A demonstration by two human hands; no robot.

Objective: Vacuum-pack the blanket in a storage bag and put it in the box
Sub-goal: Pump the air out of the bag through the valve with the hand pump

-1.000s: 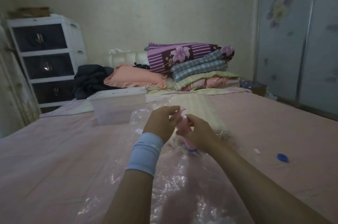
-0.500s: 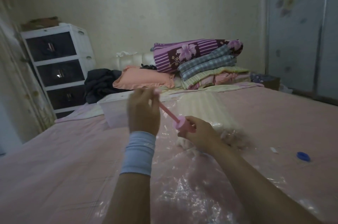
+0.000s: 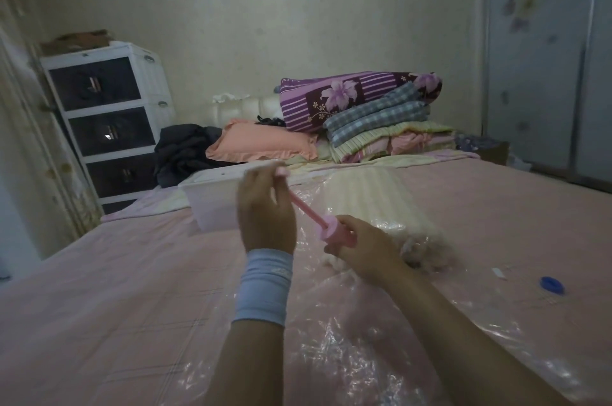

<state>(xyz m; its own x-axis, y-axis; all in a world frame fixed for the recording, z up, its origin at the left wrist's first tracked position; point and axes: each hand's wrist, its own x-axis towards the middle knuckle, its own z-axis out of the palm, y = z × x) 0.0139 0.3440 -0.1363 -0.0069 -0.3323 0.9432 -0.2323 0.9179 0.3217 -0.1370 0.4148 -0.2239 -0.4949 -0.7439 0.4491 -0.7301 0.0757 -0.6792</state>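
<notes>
**Bagged, Not Yet Flattened**

The left hand [image 3: 265, 210] pinches the raised plunger of the pink pump [image 3: 334, 230], and the right hand [image 3: 364, 246] grips its barrel. Just beyond that grip, the blanket [image 3: 374, 203] lies inside the storage bag [image 3: 331, 339], seemingly puffy. The box [image 3: 212, 200], past the left hand, waits.

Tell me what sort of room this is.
A bedroom, most likely: a bed with a pink sheet, a stack of folded quilts beside a peach pillow at its head, and a white drawer unit by the wall.
</notes>
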